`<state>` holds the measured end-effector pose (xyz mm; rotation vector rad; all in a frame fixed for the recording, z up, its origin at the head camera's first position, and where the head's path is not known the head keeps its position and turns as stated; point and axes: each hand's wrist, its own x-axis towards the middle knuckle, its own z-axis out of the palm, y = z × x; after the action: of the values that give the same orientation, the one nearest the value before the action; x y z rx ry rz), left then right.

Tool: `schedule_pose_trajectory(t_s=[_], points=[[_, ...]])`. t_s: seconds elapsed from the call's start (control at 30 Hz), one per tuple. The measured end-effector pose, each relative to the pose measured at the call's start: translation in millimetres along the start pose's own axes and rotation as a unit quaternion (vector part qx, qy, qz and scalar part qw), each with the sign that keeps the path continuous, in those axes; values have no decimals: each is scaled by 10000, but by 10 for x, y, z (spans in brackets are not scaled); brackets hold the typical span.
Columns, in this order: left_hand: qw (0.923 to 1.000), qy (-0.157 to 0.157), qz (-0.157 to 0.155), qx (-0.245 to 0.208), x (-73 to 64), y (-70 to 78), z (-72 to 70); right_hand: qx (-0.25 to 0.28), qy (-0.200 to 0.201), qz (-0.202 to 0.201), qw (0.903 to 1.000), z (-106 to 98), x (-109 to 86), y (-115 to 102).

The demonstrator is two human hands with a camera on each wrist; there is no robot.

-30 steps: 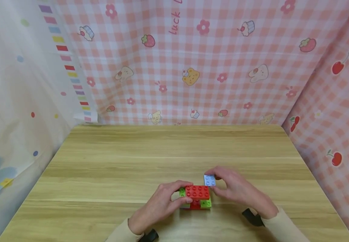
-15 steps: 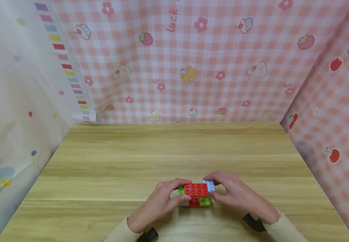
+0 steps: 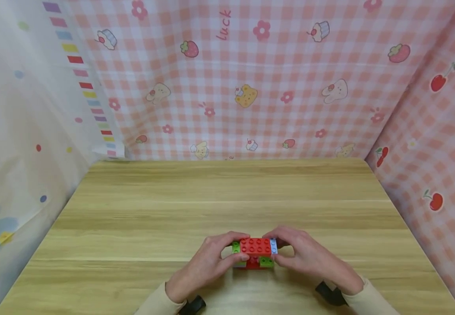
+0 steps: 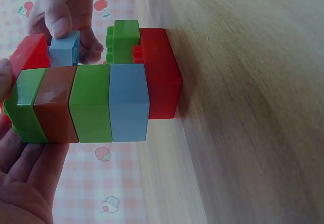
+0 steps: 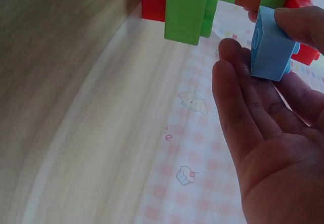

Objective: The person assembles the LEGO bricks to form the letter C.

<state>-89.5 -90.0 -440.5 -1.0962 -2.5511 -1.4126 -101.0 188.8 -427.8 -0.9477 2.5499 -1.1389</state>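
A toy building-brick structure stands on the table, with a red base brick [image 4: 161, 72], a low green brick [image 5: 188, 12] at its right end and a left column of blue, green, brown and green bricks. Across the top lies a long red brick [image 3: 255, 246], reaching out to the right. My left hand [image 3: 211, 260] holds its left part between thumb and fingers. My right hand [image 3: 306, 253] pinches a light blue brick [image 5: 273, 44] at the red brick's right end. Only one row of its studs shows there in the head view; the red brick covers the rest. A gap separates it from the low green brick below.
The wooden table [image 3: 227, 197] stretches beyond the hands to a pink checked cloth [image 3: 227, 87] at the back. Printed cloths also hang at the left and right sides. A black strap [image 3: 329, 294] sits at the right wrist.
My right hand has brought the light blue brick toward me, from behind the red top brick's right corner to in line with its end, partly beneath it. The left hand keeps its hold.
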Motion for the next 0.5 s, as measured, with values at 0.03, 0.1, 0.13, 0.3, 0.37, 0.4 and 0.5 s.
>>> schedule_pose_trajectory(t_s=[0.03, 0.1, 0.13, 0.3, 0.37, 0.4, 0.5], points=[[10000, -2, -14, 5, 1, 2, 0, 70, -16, 35, 10000, 1, -3, -3], [10000, -10, -39, 16, 2, 3, 1, 218, -35, 63, 9997, 4, -7, -1], [10000, -10, -45, 29, 2, 3, 2, 270, -34, 76, 9996, 9, -7, 0], [10000, 2, -17, 90, 4, -3, 4, 434, 14, 0, 9991, 27, -9, 9], [9999, -1, -10, 112, 5, -5, 1, 469, 38, -42, 9989, 31, -10, 7], [9999, 1, -1, 129, 5, -6, -1, 484, 44, -39, 9988, 31, -12, 4], [9998, 6, 31, 177, 7, -8, -7, 579, 48, 36, 9983, 32, -20, -12]])
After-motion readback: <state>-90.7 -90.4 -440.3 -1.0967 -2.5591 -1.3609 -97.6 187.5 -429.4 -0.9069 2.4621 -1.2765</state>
